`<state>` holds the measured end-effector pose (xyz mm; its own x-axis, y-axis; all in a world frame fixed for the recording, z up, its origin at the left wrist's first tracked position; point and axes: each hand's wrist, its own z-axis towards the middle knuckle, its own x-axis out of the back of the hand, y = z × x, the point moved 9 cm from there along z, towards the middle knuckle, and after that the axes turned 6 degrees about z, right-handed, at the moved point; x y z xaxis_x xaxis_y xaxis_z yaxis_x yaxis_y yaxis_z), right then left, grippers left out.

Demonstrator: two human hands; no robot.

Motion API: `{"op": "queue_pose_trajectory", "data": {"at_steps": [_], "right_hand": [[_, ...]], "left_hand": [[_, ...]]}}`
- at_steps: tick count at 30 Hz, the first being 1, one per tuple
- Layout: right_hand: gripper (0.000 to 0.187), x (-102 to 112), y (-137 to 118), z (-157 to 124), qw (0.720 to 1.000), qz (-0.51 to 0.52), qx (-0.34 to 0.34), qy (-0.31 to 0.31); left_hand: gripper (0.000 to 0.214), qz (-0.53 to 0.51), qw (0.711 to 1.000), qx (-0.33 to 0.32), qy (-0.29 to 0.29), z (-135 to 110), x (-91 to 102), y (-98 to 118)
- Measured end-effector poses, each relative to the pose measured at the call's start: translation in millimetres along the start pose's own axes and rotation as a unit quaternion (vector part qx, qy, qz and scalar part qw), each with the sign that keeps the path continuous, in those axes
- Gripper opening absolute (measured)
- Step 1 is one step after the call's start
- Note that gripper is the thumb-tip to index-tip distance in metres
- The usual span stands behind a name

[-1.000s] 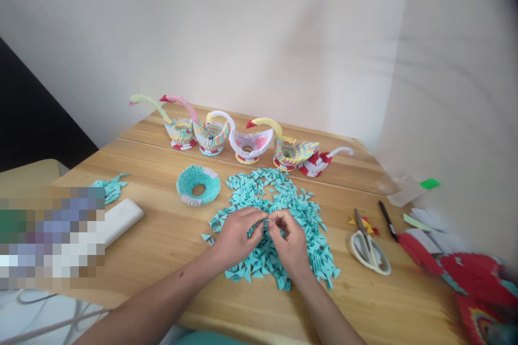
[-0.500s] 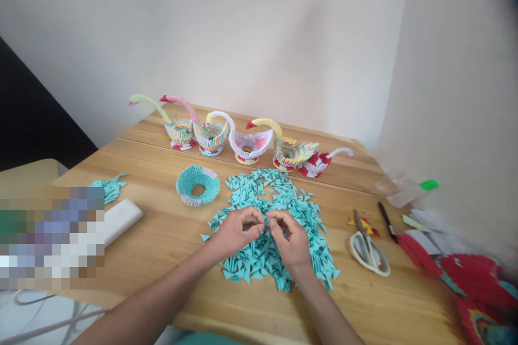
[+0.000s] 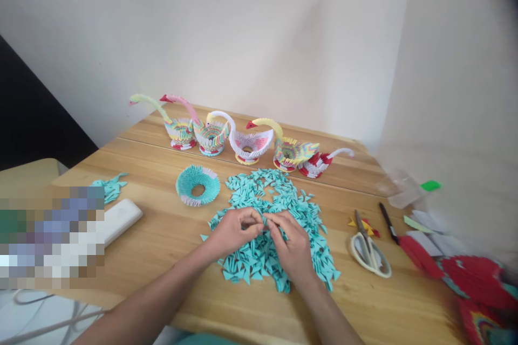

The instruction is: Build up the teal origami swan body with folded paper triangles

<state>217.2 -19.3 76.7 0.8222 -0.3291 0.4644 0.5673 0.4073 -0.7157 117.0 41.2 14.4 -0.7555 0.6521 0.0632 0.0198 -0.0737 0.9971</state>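
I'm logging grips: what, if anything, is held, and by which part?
A small teal paper piece, apparently, pinched between left hand and right hand; which part is unclear.

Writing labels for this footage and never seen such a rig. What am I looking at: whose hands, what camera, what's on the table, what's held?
No machine here: just a person's bare left hand and right hand. The camera is worn on the head, looking forward and down, so the forearms enter from the bottom edge.

On the wooden table, the hands are over a pile of folded turquoise paper triangles. Left of it sits a round turquoise paper bowl; behind stand five paper swans in a row. Scissors and a black pen lie to the right.

The fingertips meet around what looks like one small turquoise piece. It's mostly hidden, so I can't tell which hand's grip has it.
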Motion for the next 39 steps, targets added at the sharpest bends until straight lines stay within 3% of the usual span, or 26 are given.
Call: {"op": "queue_pose_trajectory", "data": {"at_steps": [13,26,29,34,39], "right_hand": [[0.025,-1.3,-6.0,-0.1,1.000,-0.014,0.021,-0.007],[0.023,2.7,1.5,1.1,1.000,0.018,-0.011,0.006],[0.021,4.6,4.8,1.8,0.999,0.036,-0.034,0.013],[0.020,1.8,10.2,1.5,0.997,0.060,-0.050,0.013],[0.019,6.8,4.7,6.8,0.998,0.040,-0.045,0.020]], "left_hand": [[0.017,0.035,0.999,0.007,0.007,0.3,5.0,-4.5],[0.018,0.082,0.996,-0.023,0.005,-3.1,5.3,18.8],[0.021,0.051,0.999,-0.020,-0.003,-1.5,2.9,15.4],[0.025,-0.051,0.998,0.038,0.011,0.7,1.6,-2.2],[0.029,-0.035,0.998,0.052,0.010,1.2,-0.1,-5.6]]}}
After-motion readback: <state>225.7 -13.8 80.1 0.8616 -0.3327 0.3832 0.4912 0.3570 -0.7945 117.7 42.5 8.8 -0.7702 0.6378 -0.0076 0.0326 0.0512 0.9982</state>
